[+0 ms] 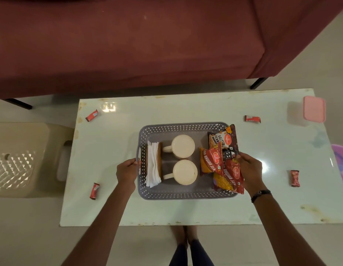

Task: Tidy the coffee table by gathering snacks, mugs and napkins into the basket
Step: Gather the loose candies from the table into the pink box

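Below — pale table (186, 112), maroon sofa (128, 45)

A home living room, seen from above a coffee table.

A maroon fabric sofa (128, 45) on thin dark legs fills the twelve o'clock side, with a pale glossy coffee table (186, 212) just before it on a light tiled floor (32, 237). A beige plastic stool (22, 160) stands at nine o'clock beside the table, and a pink-lidded container (314, 111) sits at the table's two o'clock corner.
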`<act>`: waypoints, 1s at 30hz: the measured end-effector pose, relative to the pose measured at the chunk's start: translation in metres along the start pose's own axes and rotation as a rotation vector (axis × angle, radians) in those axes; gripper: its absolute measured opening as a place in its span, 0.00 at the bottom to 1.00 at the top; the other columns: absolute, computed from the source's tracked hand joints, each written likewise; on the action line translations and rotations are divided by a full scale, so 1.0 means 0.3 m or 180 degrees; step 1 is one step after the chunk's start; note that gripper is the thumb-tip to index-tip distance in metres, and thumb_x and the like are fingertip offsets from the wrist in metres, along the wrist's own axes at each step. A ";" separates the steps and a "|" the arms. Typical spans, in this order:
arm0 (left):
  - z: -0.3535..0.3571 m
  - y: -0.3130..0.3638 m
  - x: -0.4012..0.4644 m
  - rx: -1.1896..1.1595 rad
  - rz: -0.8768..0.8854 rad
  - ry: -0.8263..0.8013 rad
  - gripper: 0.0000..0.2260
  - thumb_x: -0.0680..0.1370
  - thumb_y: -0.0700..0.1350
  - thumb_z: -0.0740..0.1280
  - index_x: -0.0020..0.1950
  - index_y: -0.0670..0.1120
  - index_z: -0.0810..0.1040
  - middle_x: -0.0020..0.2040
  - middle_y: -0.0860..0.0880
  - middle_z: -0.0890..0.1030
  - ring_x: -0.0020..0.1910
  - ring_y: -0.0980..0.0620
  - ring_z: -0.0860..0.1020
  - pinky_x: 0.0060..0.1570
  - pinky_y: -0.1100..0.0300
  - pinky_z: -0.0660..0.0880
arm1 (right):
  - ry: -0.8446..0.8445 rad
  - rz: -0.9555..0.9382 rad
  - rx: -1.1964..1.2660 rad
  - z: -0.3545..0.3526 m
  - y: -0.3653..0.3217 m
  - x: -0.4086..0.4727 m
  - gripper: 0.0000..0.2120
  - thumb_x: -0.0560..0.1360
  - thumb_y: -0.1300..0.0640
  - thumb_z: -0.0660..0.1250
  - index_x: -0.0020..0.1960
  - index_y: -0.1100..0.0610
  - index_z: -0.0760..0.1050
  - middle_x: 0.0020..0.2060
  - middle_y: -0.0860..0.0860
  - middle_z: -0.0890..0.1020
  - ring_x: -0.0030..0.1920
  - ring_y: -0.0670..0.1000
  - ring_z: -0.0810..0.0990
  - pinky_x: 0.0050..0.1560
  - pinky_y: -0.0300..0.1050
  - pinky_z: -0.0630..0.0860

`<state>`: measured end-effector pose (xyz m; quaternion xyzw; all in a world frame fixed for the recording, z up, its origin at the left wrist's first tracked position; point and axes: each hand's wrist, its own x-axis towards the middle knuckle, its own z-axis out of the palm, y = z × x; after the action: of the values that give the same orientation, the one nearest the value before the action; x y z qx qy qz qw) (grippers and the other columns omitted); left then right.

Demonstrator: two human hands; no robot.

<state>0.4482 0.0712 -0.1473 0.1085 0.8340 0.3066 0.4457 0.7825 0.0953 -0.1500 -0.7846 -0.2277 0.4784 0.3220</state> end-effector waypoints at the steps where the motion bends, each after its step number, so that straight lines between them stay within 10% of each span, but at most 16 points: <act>1: 0.004 0.004 0.007 0.0000 -0.0013 0.0019 0.09 0.74 0.37 0.68 0.52 0.40 0.82 0.49 0.40 0.83 0.49 0.45 0.80 0.59 0.47 0.76 | -0.0022 -0.0026 -0.0026 0.006 0.001 0.010 0.10 0.76 0.58 0.65 0.55 0.58 0.81 0.47 0.57 0.85 0.45 0.59 0.84 0.54 0.58 0.80; 19: 0.026 0.002 0.039 0.0679 0.0305 -0.0013 0.10 0.77 0.41 0.62 0.54 0.42 0.80 0.54 0.41 0.82 0.55 0.42 0.78 0.58 0.49 0.74 | -0.0020 -0.0298 -0.0579 0.050 0.040 0.067 0.12 0.78 0.55 0.61 0.59 0.55 0.79 0.53 0.57 0.84 0.50 0.59 0.83 0.57 0.60 0.78; 30: 0.174 0.078 -0.179 0.1021 0.2408 0.0095 0.12 0.76 0.37 0.62 0.58 0.44 0.74 0.57 0.45 0.77 0.57 0.47 0.72 0.56 0.56 0.70 | 0.0592 -0.1858 -0.1280 0.077 0.005 -0.033 0.16 0.78 0.62 0.61 0.66 0.59 0.69 0.66 0.57 0.72 0.66 0.56 0.70 0.57 0.40 0.66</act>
<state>0.5195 0.0870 -0.1184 0.4711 0.7790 0.3164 0.2668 0.7576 0.0943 -0.1529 -0.7744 -0.5013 0.2386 0.3035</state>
